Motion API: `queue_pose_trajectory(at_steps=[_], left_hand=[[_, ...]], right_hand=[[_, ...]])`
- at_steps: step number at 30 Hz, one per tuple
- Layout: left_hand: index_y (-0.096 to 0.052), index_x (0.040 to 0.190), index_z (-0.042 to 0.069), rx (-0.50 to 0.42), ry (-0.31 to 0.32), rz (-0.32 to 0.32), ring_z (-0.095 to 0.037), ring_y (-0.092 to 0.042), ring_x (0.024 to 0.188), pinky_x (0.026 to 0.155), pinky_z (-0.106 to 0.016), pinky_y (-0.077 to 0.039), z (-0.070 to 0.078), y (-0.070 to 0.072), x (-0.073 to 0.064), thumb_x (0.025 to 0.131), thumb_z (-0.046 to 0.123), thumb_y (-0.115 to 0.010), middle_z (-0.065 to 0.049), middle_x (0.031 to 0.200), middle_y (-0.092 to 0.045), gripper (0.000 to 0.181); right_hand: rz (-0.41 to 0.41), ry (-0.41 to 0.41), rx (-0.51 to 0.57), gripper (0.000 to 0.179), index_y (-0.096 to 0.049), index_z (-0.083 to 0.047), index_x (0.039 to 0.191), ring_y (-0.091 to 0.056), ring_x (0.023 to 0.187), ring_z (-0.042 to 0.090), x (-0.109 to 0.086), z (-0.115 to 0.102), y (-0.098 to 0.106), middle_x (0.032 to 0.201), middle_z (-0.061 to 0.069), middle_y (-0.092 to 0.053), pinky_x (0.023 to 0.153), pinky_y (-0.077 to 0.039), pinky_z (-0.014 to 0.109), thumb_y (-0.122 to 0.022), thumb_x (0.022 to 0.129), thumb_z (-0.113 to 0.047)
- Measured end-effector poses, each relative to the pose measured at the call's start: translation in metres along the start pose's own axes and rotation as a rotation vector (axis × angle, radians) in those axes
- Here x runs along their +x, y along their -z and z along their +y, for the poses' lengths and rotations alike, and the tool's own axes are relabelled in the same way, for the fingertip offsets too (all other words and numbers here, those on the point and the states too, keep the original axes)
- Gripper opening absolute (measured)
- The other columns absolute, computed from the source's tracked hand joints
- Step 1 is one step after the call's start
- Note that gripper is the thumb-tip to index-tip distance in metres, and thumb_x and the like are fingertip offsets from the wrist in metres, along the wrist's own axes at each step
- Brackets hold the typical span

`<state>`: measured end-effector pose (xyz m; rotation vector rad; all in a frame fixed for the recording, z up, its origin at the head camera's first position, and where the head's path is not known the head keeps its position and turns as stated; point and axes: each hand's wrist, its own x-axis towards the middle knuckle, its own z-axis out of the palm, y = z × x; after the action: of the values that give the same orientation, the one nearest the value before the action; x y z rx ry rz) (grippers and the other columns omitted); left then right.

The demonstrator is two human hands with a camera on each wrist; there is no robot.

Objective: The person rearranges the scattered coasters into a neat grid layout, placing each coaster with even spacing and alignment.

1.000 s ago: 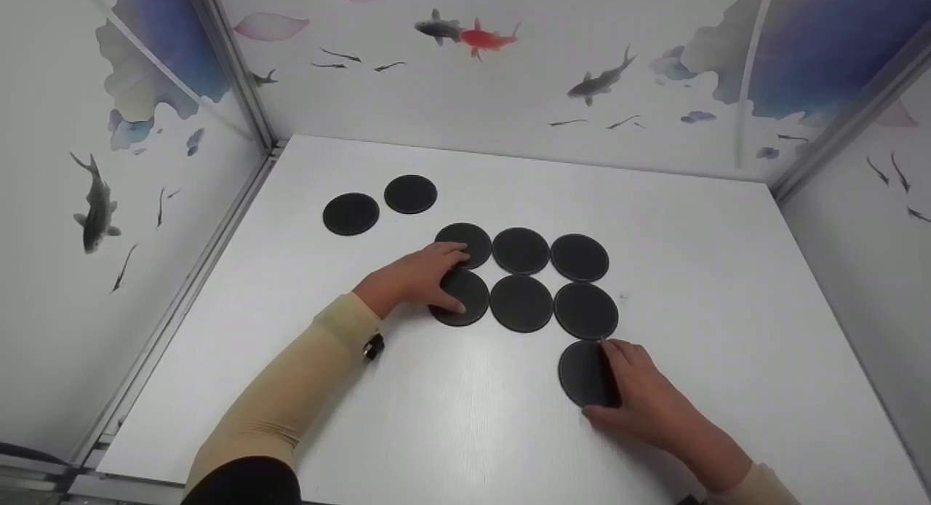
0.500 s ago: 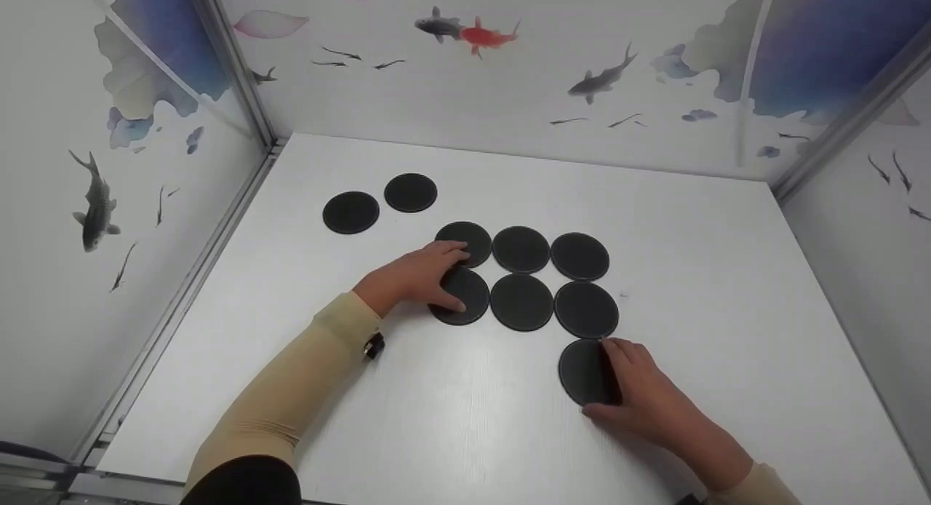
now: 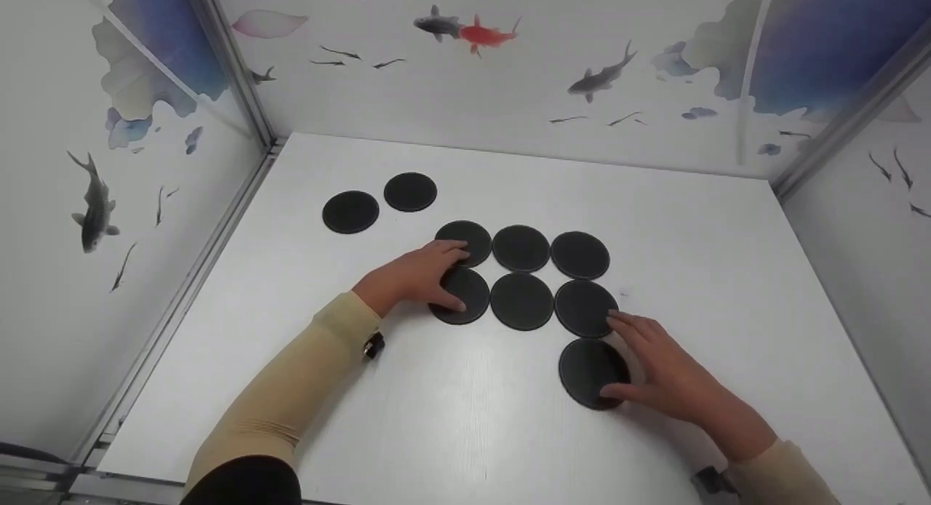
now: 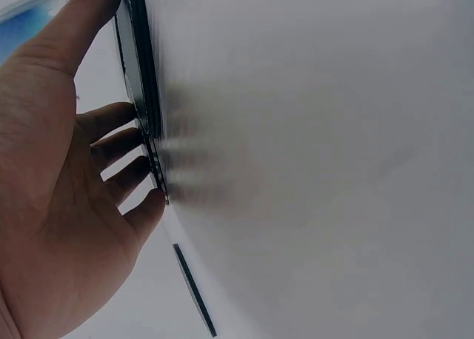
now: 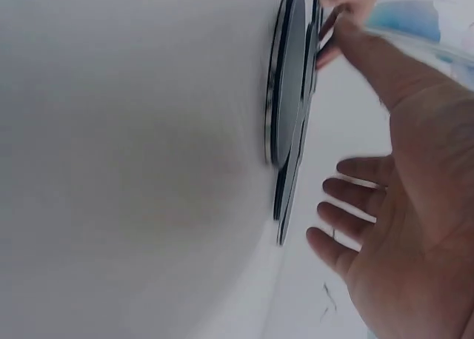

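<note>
Several flat black round discs, which look like coasters, lie on the white table. Two rows of them meet edge to edge in the head view. My left hand [image 3: 416,276] rests at the left end, its fingers on the back left disc [image 3: 473,236] and its thumb on the front left disc [image 3: 476,292]. Below the right end of the rows lies a single disc [image 3: 585,367], close against the front right disc [image 3: 584,305]. Over their right edges hovers my right hand [image 3: 673,374], fingers spread and holding nothing; the right wrist view shows its fingers apart from the discs.
Two more discs, one at the left [image 3: 350,212] and another beside it [image 3: 411,192], lie apart toward the back left. White panels [image 3: 509,126] printed with fish enclose the white table [image 3: 451,418] at the back and sides.
My right hand has let go of the single front disc and moved slightly up and to the right. The left hand and the discs stay in place.
</note>
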<state>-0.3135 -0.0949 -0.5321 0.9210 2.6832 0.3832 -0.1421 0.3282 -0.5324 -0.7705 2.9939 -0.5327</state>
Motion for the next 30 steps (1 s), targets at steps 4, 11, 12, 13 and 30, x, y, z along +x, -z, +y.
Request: queue_pose_trajectory(at_steps=[4,11,12,13,30], left_hand=[[-0.034,0.159,0.021,0.002,0.002,-0.002,-0.018,-0.016,0.154,0.12,-0.039,-0.026,0.0,0.0,0.0,0.077,0.07,-0.074,0.003,0.167,-0.02,0.104],[-0.035,0.158,0.019,-0.002,-0.013,0.004,-0.018,-0.017,0.153,0.119,-0.039,-0.028,-0.001,0.001,0.0,0.077,0.069,-0.075,0.003,0.167,-0.022,0.104],[-0.035,0.158,0.019,0.0,-0.016,0.007,-0.018,-0.017,0.153,0.119,-0.039,-0.028,-0.001,0.001,0.0,0.077,0.069,-0.075,0.002,0.167,-0.022,0.104],[-0.035,0.158,0.018,0.001,-0.019,0.009,-0.018,-0.018,0.153,0.119,-0.039,-0.029,-0.001,0.001,0.0,0.077,0.069,-0.075,0.002,0.166,-0.022,0.104],[-0.035,0.158,0.021,-0.007,-0.011,0.006,-0.017,-0.018,0.153,0.12,-0.039,-0.027,0.0,0.0,0.001,0.076,0.071,-0.074,0.002,0.167,-0.022,0.104]], right_hand=[[-0.024,0.066,0.005,0.109,-0.035,-0.013,0.158,-0.029,0.148,0.027,0.009,0.016,0.007,0.163,0.002,-0.031,0.113,-0.034,0.056,-0.078,0.074,-0.068],[-0.085,0.082,0.051,0.103,-0.037,-0.022,0.158,-0.021,0.153,0.029,0.021,0.034,0.007,0.166,-0.003,-0.027,0.115,-0.027,0.062,-0.081,0.075,-0.063],[-0.092,0.078,0.054,0.103,-0.037,-0.023,0.158,-0.02,0.153,0.029,0.023,0.035,0.006,0.166,-0.004,-0.026,0.115,-0.026,0.062,-0.082,0.074,-0.063],[-0.099,0.075,0.052,0.103,-0.036,-0.025,0.158,-0.02,0.153,0.029,0.024,0.036,0.006,0.166,-0.005,-0.026,0.115,-0.026,0.063,-0.081,0.074,-0.064],[-0.154,0.071,0.104,0.099,-0.039,-0.027,0.157,-0.02,0.153,0.031,0.028,0.046,0.003,0.166,-0.003,-0.025,0.116,-0.024,0.062,-0.078,0.076,-0.067]])
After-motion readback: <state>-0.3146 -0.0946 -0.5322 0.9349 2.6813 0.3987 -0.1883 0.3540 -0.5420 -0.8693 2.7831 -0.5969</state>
